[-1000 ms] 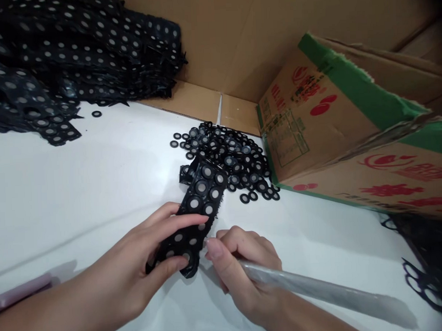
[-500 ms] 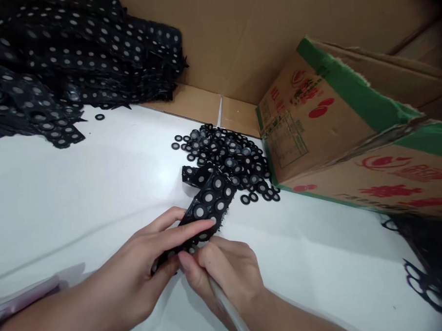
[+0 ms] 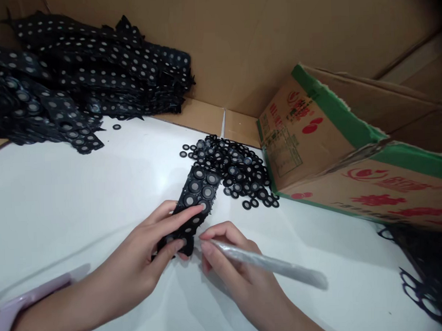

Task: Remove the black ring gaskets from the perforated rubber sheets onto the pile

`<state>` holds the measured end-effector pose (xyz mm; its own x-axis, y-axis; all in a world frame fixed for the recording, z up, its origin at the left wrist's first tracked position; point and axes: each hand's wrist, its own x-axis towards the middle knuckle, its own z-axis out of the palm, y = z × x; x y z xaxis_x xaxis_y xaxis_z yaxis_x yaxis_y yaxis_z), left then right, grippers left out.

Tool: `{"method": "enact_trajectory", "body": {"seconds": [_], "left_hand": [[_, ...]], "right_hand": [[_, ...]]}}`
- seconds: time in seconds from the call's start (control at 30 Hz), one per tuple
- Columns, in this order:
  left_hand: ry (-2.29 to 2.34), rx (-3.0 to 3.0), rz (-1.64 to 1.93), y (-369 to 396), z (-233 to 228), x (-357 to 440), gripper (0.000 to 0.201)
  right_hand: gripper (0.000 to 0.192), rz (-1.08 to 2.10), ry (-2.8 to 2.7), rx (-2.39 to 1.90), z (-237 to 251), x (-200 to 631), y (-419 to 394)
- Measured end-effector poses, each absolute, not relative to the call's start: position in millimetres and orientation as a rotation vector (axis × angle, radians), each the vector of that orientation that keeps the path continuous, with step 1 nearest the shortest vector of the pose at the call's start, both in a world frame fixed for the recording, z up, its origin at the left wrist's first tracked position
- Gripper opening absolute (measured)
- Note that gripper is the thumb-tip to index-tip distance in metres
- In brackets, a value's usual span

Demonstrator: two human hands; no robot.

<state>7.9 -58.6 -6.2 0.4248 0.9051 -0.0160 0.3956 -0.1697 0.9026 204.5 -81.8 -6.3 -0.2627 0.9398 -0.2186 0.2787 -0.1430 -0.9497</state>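
Two hands work on one black rubber strip.
Left hand (image 3: 137, 266) pinches the strip (image 3: 191, 206) flat on the white table (image 3: 61, 201); right hand (image 3: 232, 262) is closed around a grey rod (image 3: 269, 265). It looks light and bendy, best held by its edges. Farther back lie loose rings (image 3: 236, 169), a cardboard box (image 3: 315, 146), more strips (image 3: 74, 89).

Black strip (image 3: 193, 201) dotted with grey-white discs set in rows. Loose rings (image 3: 236, 172), black with pale grey centres, heaped together. Stacked sheets (image 3: 75, 94), black with a regular pattern of small white-grey dots. Table (image 3: 79, 201), plain white. Rod (image 3: 269, 266), translucent silver-grey. Carton (image 3: 315, 142), brown cardboard with a green band along the edge, red printed logos and lettering, and a green-lined panel. Backing wall (image 3: 255, 42), plain brown cardboard. Wristband (image 3: 15, 311), pale lilac-pink.
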Motion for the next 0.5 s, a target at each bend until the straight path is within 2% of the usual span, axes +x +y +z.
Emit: {"method": "enact_trajectory", "body": {"seconds": [0.13,0.33,0.5], "left_hand": [[1.235,1.566,0.666,-76.1,-8.9,-0.6,0.044],[1.257,1.383,0.741,-101.8,-19.5,-1.7,0.036],[1.356,1.342,0.876,-115.1,-15.5,6.5,0.039]], "right_hand": [[0.023,1.588,-1.343,-1.394,-8.5,204.4,-82.7],[0.018,1.571,-1.518,-1.385,-11.6,196.6,-87.7],[0.018,1.538,-1.56,-1.356,-13.9,191.6,-90.9]]}}
